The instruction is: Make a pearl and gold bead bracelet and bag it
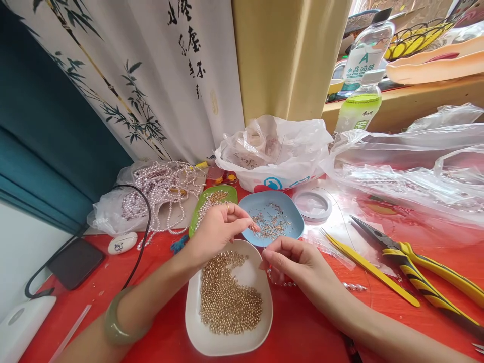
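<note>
Two bare hands work over a red table crowded with beading supplies. At far left lies a dark phone with a black cable looping past it, then a small white stone and a heap of pearl strands on a plastic bag. The left hand, a jade bangle on its wrist, hovers between a green tray and a white dish of gold beads; its grip is pressed together, thumb and forefinger pinching something too small to make out. Just beyond its fingertips sits a blue dish of thin metal pins. The right hand rests at the white dish's right edge, its grip pinching a short beaded strand that trails onto the table. Further right lie yellow tweezers and yellow-handled pliers, near each other but apart.
</note>
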Motion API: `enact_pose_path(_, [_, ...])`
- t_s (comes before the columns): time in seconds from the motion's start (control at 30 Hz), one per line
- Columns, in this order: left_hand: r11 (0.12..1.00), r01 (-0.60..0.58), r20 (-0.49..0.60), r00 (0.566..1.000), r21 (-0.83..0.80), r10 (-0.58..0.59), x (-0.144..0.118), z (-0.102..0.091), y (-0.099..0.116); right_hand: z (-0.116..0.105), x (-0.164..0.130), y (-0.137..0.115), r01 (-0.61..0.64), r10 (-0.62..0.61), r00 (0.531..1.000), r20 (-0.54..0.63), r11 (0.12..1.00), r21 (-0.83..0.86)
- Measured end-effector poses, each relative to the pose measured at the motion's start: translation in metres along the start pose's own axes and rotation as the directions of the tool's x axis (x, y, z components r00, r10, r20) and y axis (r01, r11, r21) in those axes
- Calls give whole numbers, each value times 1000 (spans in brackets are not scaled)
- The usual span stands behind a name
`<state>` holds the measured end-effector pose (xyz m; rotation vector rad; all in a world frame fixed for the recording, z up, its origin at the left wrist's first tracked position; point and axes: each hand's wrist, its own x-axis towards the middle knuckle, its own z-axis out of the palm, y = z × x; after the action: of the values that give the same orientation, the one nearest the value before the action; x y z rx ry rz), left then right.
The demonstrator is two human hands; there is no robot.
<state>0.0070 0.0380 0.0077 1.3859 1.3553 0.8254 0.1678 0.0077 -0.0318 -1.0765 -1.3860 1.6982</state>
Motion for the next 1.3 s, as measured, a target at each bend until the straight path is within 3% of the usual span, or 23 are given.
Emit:
enact_pose_path(0.6, [1000, 6, 21, 1000, -10, -6, 0, 1, -1, -2, -2, 2, 25, -25, 1000, -2, 1000, -19])
enact_pose_path(0.87, [999, -24, 64, 998, -21, 25, -1, 0, -4, -3, -1, 2, 113, -115, 992, -56, 993, -45])
enact_pose_path(1.03, [999, -46, 42, 998, 6, 45, -5, 3, -6, -4, -3, 2, 212, -222, 965, -141, 974, -83])
enact_pose_path(1.3, [958, 124, 265, 963, -257, -54, -20, 22, -4, -6, -4, -8, 407, -449, 863, -233, 890, -205])
